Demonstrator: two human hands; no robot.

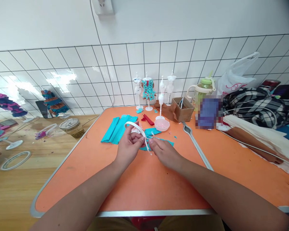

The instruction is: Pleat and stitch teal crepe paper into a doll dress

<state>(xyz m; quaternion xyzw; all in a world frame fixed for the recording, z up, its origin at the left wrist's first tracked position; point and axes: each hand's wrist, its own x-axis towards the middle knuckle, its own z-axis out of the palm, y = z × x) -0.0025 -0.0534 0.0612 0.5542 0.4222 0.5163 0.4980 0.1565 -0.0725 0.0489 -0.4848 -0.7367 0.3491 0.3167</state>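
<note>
My left hand [128, 145] and my right hand [164, 151] meet over the middle of the orange table [144, 189]. Both pinch a narrow white ribbon [137, 128] that loops up above the left hand and hangs down between the hands. Under the hands lie small pieces of teal paper [156, 132]. A folded teal crepe sheet [115, 130] lies just left of the hands. A small pink bowl [162, 124] sits just beyond my right hand.
Several white mini mannequins [170, 86] stand at the table's back, one in a teal dress [148, 89]. A brown cardboard box [183, 109], green bottle [203, 88], plaid cloth [250, 104] and white bag lie right. A glass jar [71, 127] stands on the wooden surface left.
</note>
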